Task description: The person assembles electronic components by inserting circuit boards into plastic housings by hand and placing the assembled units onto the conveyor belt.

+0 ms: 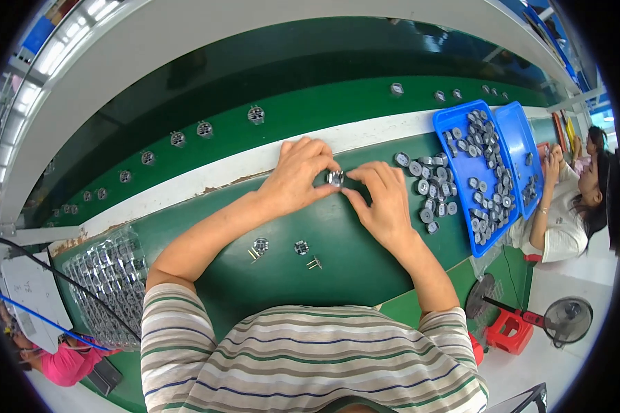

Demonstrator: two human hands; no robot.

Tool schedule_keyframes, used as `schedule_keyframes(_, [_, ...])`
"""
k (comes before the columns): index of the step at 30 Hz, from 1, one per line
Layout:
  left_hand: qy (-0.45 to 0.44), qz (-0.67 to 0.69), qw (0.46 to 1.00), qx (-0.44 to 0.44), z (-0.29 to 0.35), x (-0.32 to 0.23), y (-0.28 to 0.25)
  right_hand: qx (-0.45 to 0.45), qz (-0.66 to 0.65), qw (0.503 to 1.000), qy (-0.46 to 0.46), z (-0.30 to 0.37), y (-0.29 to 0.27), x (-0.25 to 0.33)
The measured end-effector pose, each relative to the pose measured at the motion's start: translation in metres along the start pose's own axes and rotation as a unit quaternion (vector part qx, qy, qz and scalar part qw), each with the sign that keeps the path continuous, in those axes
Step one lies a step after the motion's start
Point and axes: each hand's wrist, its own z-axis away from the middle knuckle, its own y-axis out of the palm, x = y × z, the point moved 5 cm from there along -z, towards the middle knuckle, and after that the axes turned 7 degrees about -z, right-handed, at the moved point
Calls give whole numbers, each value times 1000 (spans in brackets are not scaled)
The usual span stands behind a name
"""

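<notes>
At the middle of the bench, near its white edge, my left hand (297, 173) pinches a small round grey part (335, 178) with shiny metal pieces between thumb and index finger. Coming from the right, my right hand (384, 203) has its thumb and index fingertips curled at the same part's right side. Two similar parts lie below on the green mat: a left one (260, 245) and a right one (301, 247). Beside them are thin metal pins, some at the left (255, 255) and some at the right (315, 263).
Round grey parts (430, 186) are heaped right of my right hand. Beyond stand two blue trays (465, 199) of such parts. A green conveyor belt (324, 107) carries spaced parts behind a white rail (365, 131). Clear blister trays (110, 282) lie left. Another person (565, 199) sits right.
</notes>
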Motion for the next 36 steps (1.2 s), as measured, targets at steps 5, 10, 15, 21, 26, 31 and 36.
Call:
schedule_keyframes(5, [-10, -113, 989, -94, -31, 43, -36, 179, -166, 969, -31, 37, 15, 46])
schedule_keyframes(10, [-109, -229, 964, -75, -44, 98, -47, 314, -143, 935, -83, 61, 45, 77])
schedule_keyframes(15, [-70, -228, 965, -108, -33, 72, -57, 292, -159, 942, -52, 69, 55, 66])
schedule_keyframes(21, [-37, -124, 985, -111, -3, 59, -70, 257, -145, 944, -150, 50, 73, 88])
schedule_keyframes(26, [-10, -59, 992, -109, -16, 35, -52, 259, -122, 922, -261, 55, 116, 105])
schedule_keyframes(31, [60, -19, 996, -68, -40, 5, -14, 239, -143, 931, -236, 64, 95, 76])
schedule_keyframes(36, [119, 46, 991, -35, -78, -27, 41, 228, -135, 956, -128, 77, 45, 32])
